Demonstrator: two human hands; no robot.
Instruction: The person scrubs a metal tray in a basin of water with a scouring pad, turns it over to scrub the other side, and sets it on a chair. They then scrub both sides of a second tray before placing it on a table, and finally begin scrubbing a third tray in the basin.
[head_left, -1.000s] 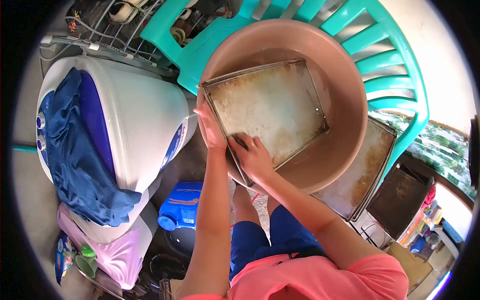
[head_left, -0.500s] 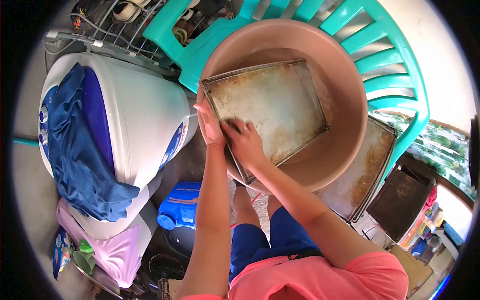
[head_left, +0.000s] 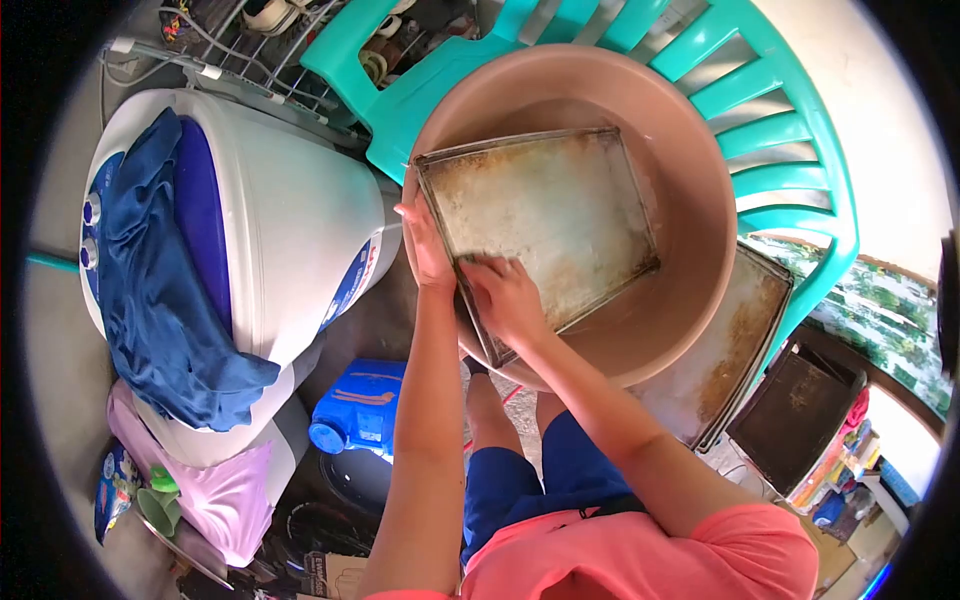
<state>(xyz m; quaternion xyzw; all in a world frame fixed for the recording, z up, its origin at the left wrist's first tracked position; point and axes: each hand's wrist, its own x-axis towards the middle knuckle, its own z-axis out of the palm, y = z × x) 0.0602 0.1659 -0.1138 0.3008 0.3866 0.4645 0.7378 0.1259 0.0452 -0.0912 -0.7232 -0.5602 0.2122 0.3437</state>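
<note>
A rectangular metal tray (head_left: 550,210) with brown stains along its edges leans tilted inside a round brown basin (head_left: 690,200), which stands on a green plastic chair (head_left: 775,130). My left hand (head_left: 428,245) supports the tray's left rim from outside, fingers pointing up, thumb side hard to see. Against the inner face of that same rim, my right hand (head_left: 503,298) is closed with bent fingers around something small and dark, mostly hidden beneath the fingertips.
Another stained tray (head_left: 725,345) leans beside the basin at the right, near a dark tray (head_left: 797,405). At the left is a white washing machine (head_left: 290,220) with a blue cloth (head_left: 160,280) on it. A blue jug (head_left: 362,405) stands below; a wire rack (head_left: 250,60) is at the upper left.
My right hand has moved slightly down and right along the tray's left rim. My left hand keeps its hold, and the view has shifted a little.
</note>
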